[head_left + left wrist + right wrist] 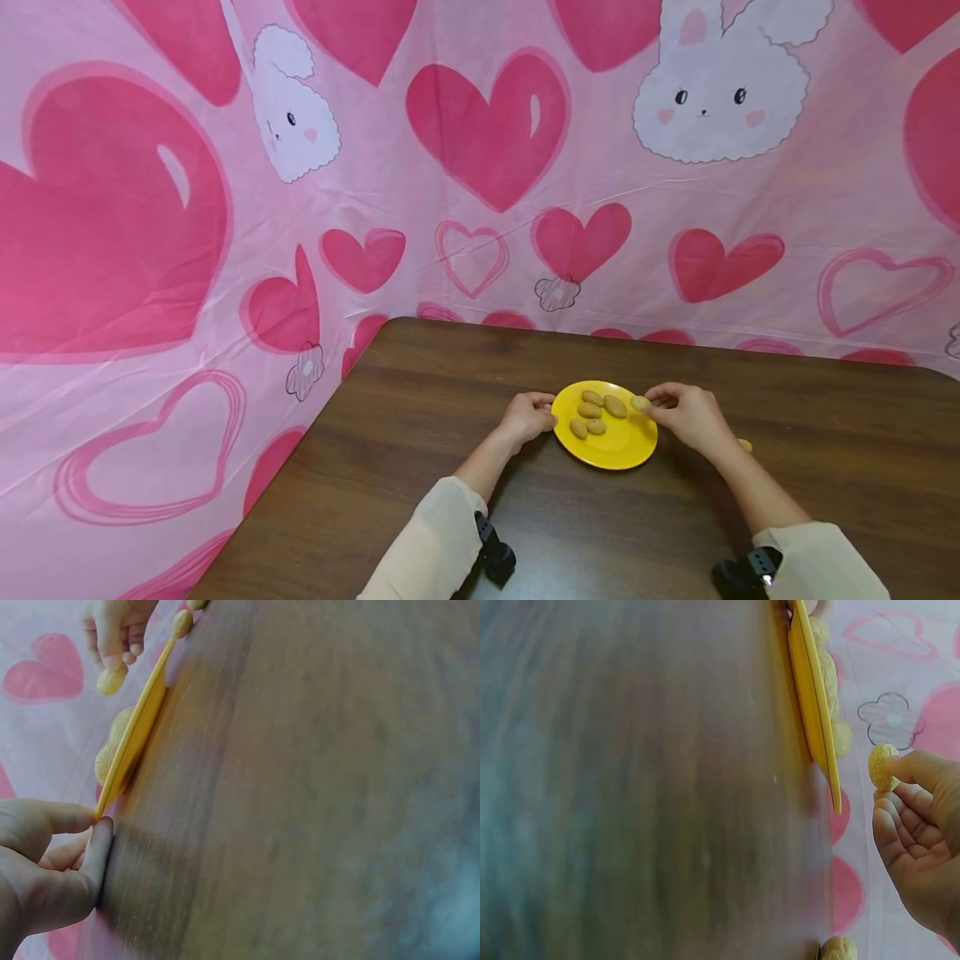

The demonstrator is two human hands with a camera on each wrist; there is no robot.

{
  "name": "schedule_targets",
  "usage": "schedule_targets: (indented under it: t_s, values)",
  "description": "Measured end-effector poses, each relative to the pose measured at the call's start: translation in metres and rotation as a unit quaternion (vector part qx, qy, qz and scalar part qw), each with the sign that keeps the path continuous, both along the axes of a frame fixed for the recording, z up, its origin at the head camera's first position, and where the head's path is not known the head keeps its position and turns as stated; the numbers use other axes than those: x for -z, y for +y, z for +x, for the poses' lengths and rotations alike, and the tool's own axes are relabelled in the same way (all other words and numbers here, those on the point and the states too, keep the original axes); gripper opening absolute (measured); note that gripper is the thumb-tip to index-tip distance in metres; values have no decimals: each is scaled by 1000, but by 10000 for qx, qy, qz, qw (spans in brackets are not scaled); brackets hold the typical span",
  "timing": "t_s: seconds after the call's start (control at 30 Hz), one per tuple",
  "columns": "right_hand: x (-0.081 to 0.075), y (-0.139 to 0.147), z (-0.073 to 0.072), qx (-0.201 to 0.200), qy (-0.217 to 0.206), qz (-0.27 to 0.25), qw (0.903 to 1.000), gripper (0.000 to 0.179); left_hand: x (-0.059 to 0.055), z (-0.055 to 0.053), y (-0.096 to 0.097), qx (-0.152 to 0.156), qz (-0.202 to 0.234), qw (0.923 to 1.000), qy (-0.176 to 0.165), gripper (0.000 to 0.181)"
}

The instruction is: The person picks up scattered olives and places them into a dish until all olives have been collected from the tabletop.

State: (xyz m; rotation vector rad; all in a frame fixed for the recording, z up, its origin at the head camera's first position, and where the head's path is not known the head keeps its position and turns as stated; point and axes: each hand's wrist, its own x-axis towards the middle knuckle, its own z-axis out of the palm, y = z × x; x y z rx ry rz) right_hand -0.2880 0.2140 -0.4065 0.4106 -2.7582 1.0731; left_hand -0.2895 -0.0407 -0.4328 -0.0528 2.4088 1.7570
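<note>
A yellow plate point(615, 448) lies on the table with several tan, rough-shelled walnuts point(589, 411) grouped on its left and far side. My left hand point(528, 417) pinches the plate's left rim; in the left wrist view the thumb and a finger meet at the edge. Between the thumb and fingertips of my right hand point(692, 417) is one walnut point(883, 766). That hand is at the plate's right side, and the right wrist view shows its walnut raised beyond the rim.
Another walnut point(745, 445) lies on the brown wooden table point(420, 467), partly behind the right forearm. Past the table's far edge hangs a pink cloth point(465, 167) printed with hearts and rabbits. Each wrist carries a black camera point(497, 557).
</note>
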Motion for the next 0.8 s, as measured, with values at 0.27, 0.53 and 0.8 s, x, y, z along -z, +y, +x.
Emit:
schedule_targets:
  t_s: [0.27,0.53,0.8]
  values:
    - [1,-11,-2,-113,-200,7,9997,18,1,-2,0,-11,-10,10000,-34,38]
    - [-1,-21,1,-246,-370,55,9990,15,1,-2,1,-15,-17,10000,-15,38]
    - [3,-28,-2,-392,-767,316,9958,17,-1,0,0,-8,-34,10000,4,37]
